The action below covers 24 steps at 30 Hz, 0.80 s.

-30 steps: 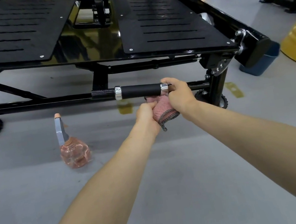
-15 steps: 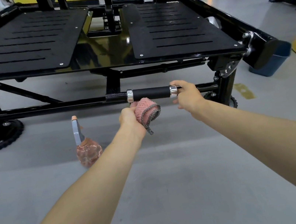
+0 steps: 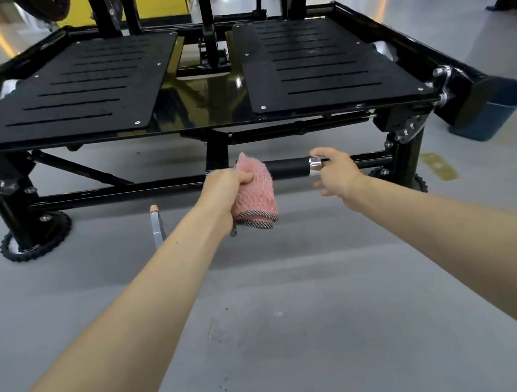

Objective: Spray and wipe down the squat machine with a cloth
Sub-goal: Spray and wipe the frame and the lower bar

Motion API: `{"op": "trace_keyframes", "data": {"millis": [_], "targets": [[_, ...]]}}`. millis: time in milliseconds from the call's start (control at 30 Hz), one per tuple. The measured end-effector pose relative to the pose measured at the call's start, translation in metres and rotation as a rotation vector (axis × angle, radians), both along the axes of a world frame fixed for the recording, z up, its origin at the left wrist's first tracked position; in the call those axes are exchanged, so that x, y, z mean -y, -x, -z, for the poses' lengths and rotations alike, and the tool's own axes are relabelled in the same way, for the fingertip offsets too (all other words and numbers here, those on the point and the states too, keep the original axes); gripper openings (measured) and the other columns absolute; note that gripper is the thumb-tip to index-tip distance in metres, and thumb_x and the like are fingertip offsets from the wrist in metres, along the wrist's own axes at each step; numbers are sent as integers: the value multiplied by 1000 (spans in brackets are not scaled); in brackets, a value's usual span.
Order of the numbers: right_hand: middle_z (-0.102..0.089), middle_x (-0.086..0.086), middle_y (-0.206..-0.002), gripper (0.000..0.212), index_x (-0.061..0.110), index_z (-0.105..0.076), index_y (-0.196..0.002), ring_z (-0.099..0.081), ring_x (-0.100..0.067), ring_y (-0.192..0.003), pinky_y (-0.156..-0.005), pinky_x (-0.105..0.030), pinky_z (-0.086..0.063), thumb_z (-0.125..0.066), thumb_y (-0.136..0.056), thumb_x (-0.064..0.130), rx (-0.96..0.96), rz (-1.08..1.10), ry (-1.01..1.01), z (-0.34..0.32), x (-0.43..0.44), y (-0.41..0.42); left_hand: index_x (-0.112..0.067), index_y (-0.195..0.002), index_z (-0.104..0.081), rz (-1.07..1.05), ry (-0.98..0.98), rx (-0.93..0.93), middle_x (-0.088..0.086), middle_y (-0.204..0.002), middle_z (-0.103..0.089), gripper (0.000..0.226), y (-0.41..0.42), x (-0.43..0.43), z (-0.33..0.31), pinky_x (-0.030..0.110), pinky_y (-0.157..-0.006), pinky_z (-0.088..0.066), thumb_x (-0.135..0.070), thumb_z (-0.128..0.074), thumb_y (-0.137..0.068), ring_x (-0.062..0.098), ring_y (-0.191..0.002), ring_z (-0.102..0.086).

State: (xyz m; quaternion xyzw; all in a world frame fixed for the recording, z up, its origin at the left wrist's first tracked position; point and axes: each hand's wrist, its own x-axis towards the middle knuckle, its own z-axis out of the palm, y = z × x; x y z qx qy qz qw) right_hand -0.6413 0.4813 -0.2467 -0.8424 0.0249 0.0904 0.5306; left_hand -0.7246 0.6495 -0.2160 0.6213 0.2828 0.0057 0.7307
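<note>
**A:** What is hidden or cut off?

**B:** The bottle [image 3: 157, 227], mostly. Only its grey trigger head and orange tip show, below and left of the grip [image 3: 290, 169]. The left forearm covers the rest. The machine [image 3: 208, 102] loses its uprights at the top edge, and the grip's left end sits behind the cloth [image 3: 255, 193].

**A:** And the hands?

**B:** The left hand [image 3: 225, 187] is fisted around the cloth, pressing it against the grip's left end. The right hand [image 3: 336, 173] is at the grip's right end, with its fingers loosely curled by the silver collar. I cannot tell whether they actually clasp it.

**A:** How does the cloth look?

**B:** It is pink and nubbly, bunched at the top with a point poking above the grip. It hangs below the grip in a fold edged with dark checked trim.

**A:** And the machine?

**B:** It has a glossy black frame with two slotted footplates above the grip.
</note>
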Motion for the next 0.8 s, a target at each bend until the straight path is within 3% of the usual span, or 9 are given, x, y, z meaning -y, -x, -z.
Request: {"op": "trace_keyframes", "data": {"millis": [100, 167, 267, 367, 433, 533, 667, 800], "targets": [[-55, -6, -105, 53, 21, -52, -130, -53, -24, -83, -59, -27, -43, -30, -90, -5, -18, -3, -23, -3, 1, 3, -8, -94, -61, -7, -381, 131, 11, -97, -66, 8, -15, -2, -21, 41, -78, -55, -9, -54, -91, 26, -88, -65], [-55, -8, -109, 53, 21, -51, -131, -51, -24, -83, -56, -25, -41, -31, -90, -6, -29, -10, -32, -5, 0, 5, -9, -92, -62, -1, -770, 157, 8, -90, -64, 12, -30, -4, -28, 41, -71, -52, -14, -51, -92, 26, -84, -62], [-56, -10, -120, 52, 23, -51, -131, -54, -26, -85, -59, -27, -44, -34, -91, -5, -24, -9, -16, -5, 0, 6, -14, -96, -62, 192, -1390, 135, 3, -85, -60, 9, -43, 1, -31, 34, -63, -44, -14, -54, -92, 22, -78, -57], [-57, -10, -123, 56, 26, -51, -129, -62, -34, -95, -67, -32, -47, -31, -89, -6, -14, -4, 8, -2, 1, 4, -13, -103, -63, 330, -1739, 178, 8, -100, -64, 16, -57, 3, -19, 36, -73, -43, -12, -57, -89, 27, -96, -56], [-58, -10, -121, 57, 26, -54, -127, -62, -36, -102, -71, -33, -48, -28, -88, -7, -2, 9, 14, 0, 2, 2, -17, -94, -63, 334, -1741, 109, 3, -92, -63, 13, -64, 4, -9, 34, -81, -36, -22, -52, -93, 26, -99, -51], [-60, -10, -119, 57, 25, -58, -121, -63, -31, -94, -71, -31, -49, -27, -88, -8, 15, 19, 3, 1, 5, -1, -17, -84, -56, 334, -1502, -25, -2, -83, -54, 22, -71, 10, -2, 36, -86, -33, -31, -45, -97, 26, -94, -54], [-59, -9, -122, 55, 26, -60, -113, -62, -18, -63, -54, -23, -47, -24, -88, -6, -20, 42, -62, -1, 6, -7, -14, -68, -43, 328, -1343, -77, 6, -90, -51, 29, -75, 19, -11, 35, -81, -37, -27, -46, -94, 32, -95, -54], [-56, -7, -123, 54, 20, -54, -122, -61, -17, -63, -58, -25, -47, -25, -86, -8, -12, 50, -100, 1, 4, -4, -16, -72, -47, 370, -1293, -54, 6, -93, -56, 25, -80, 40, -10, 34, -78, -37, -27, -46, -94, 31, -90, -52]]}}
